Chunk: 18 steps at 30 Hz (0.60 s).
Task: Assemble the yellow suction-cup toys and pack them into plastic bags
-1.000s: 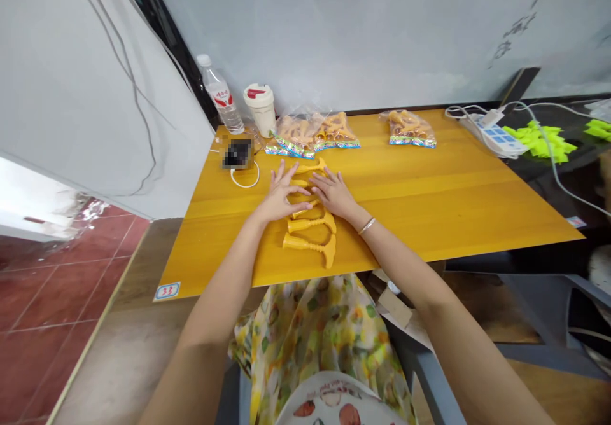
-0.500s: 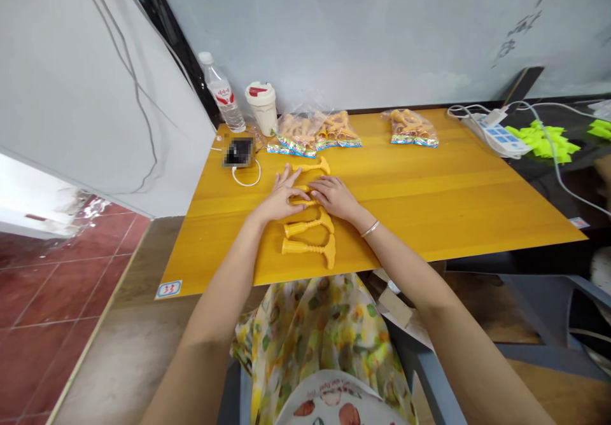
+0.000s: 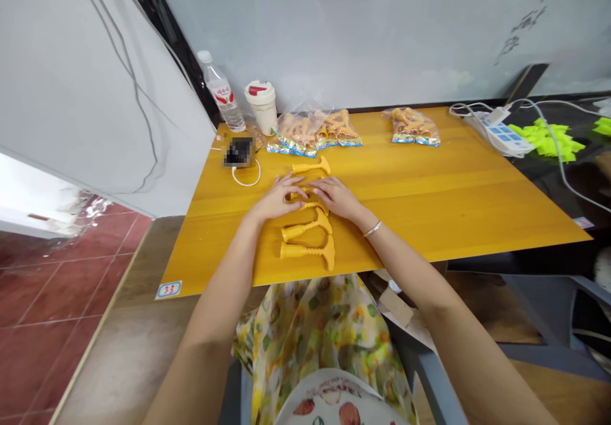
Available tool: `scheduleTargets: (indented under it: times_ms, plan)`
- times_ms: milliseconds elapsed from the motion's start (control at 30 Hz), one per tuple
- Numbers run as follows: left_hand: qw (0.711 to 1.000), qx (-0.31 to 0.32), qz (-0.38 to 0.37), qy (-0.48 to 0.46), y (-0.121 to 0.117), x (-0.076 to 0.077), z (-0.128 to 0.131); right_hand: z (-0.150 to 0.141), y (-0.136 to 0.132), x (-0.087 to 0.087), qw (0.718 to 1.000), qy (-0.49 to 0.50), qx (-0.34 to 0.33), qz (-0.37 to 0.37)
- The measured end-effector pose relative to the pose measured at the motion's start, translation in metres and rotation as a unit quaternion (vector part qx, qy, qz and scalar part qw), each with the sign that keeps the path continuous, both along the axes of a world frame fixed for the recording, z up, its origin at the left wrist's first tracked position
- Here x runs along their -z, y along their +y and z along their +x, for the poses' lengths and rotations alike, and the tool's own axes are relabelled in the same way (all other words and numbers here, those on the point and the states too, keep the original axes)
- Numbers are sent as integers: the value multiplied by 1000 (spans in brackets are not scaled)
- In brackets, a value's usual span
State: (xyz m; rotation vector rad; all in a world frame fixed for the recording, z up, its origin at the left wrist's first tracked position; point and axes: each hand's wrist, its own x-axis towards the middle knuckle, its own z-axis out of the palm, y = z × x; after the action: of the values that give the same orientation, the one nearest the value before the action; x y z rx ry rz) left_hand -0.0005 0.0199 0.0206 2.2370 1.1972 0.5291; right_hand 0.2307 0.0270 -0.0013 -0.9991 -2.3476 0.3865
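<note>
Several yellow plastic toy hammers, T-shaped with ribbed handles, lie in a column on the table. My left hand curls its thumb and fingers round the handle end of a middle toy hammer. From the other side, my right hand has its fingers closed at the same piece's head end, which they mostly hide. Just below the hands another toy hammer is partly covered. Nearer me lie two more, an upper toy hammer and a lower toy hammer. Beyond my fingers rests the farthest toy hammer.
Clear bags of similar yellow pieces stand at the back, with another bag to the right. A water bottle, a lidded cup and a blurred phone are back left. A power strip and bright green pieces lie right.
My left fingers have drawn down and in from a wider spread, closing round the middle toy hammer. The nearer toy hammers have shifted slightly left.
</note>
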Motion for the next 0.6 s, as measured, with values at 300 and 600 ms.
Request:
scheduleTargets:
  times_ms: [300, 600]
  plan:
    - [989, -58, 70, -115, 3, 3, -4, 11, 9, 3, 996, 39, 82, 13]
    - [965, -138, 101, -198, 8, 7, -8, 15, 13, 6, 993, 25, 107, -31]
